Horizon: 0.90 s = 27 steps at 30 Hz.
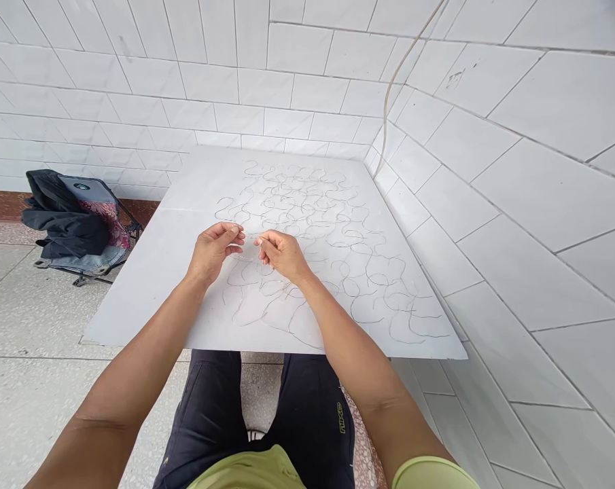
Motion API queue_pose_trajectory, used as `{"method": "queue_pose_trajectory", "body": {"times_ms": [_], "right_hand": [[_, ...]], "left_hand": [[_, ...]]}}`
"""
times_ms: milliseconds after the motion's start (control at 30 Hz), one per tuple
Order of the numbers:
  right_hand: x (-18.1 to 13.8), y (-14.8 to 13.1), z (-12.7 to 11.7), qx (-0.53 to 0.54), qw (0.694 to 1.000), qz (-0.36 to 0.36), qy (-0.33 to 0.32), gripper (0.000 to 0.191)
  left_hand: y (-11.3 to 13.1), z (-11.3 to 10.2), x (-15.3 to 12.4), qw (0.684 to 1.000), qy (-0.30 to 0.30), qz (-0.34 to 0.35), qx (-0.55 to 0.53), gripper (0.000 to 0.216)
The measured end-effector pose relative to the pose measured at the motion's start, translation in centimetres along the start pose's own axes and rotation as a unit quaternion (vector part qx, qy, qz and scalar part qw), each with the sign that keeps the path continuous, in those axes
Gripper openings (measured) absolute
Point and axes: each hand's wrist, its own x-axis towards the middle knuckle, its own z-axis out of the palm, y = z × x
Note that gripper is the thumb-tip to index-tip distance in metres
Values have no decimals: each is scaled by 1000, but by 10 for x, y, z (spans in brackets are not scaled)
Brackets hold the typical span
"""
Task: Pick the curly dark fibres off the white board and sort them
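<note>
My left hand [216, 248] is raised just over the white tabletop [149, 272], thumb and fingers pinched together. Facing it, a short gap away, my right hand [279, 252] is also closed in a pinch. A faint thin strand [249, 237] seems to run between the two sets of fingertips; its ends are hidden in them. Many thin, dark, curled strands [365, 319] like wire or thread lie spread over the board, around and beyond my hands. One curl [224, 207] lies just past my left hand.
A folding chair [100, 204] with a dark cloth [65, 217] heaped on it stands on the floor at the left. White tiled walls [225, 88] border the table's back and right. A pale cable [387, 102] hangs down the corner. My legs [205, 401] are under the near edge.
</note>
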Motion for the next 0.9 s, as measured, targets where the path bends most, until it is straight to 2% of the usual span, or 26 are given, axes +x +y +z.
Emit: {"method": "queue_pose_trajectory", "body": {"times_ms": [400, 567, 767, 900], "right_hand": [[-1, 5, 6, -73, 997, -20, 13, 20], [-2, 7, 8, -90, 995, -39, 15, 22], [-2, 10, 9, -94, 994, -38, 46, 21], [-1, 9, 10, -89, 993, -35, 69, 22]], "left_hand": [[-1, 6, -2, 998, 47, -16, 42, 20], [-1, 4, -3, 997, 45, -27, 52, 34], [1, -5, 3, 988, 149, -9, 28, 53], [3, -9, -2, 983, 156, -13, 95, 47]]}}
